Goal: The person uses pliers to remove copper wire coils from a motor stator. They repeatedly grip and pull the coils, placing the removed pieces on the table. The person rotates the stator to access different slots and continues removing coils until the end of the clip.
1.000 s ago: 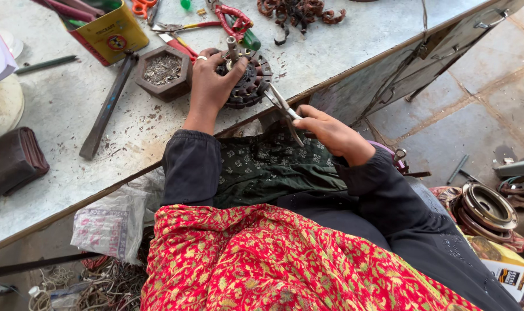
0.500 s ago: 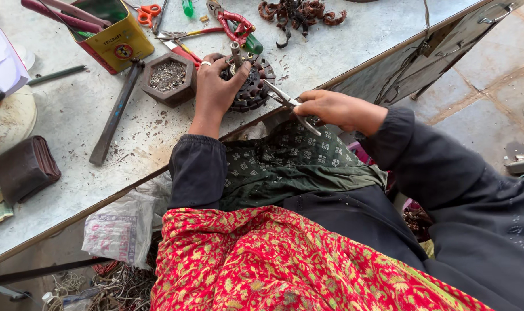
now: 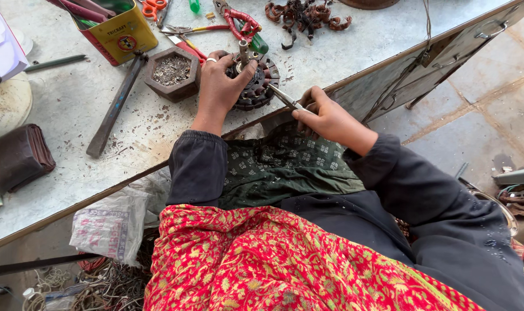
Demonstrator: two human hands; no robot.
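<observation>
Where the right hand [image 3: 325,118] sits, just off the table edge [image 3: 354,78] and over the lap: fingers pinched tight round the handle of a thin metal tool [image 3: 285,98]. Long axis of tool slanting up and away toward the left hand, tip meeting the near rim of the dark slotted motor core [image 3: 256,80]. Tip contact looks made, though exact slot hidden behind the thumb.

Just beyond: left hand [image 3: 221,86] clamped over the core, fingers curled across its top and far side, thumb pressed near the upright centre shaft [image 3: 244,52]. Ring on one finger. Core flat on the table, shaft vertical, close to the edge. Left hand on it; right hand reaching it only through the tool.

Room: open air to the right of the right-hand fingers, beyond the edge, so free swing for the elbow there. Tight beside the left-hand fingers: hexagonal dish of filings [image 3: 171,72] just beside the knuckles, long flat metal bar [image 3: 115,106] further out.

Far side of the core: red-handled pliers [image 3: 239,23] near the shaft, tangle of stripped copper coils [image 3: 305,14] well apart, yellow tin [image 3: 121,31] of tools.
</observation>
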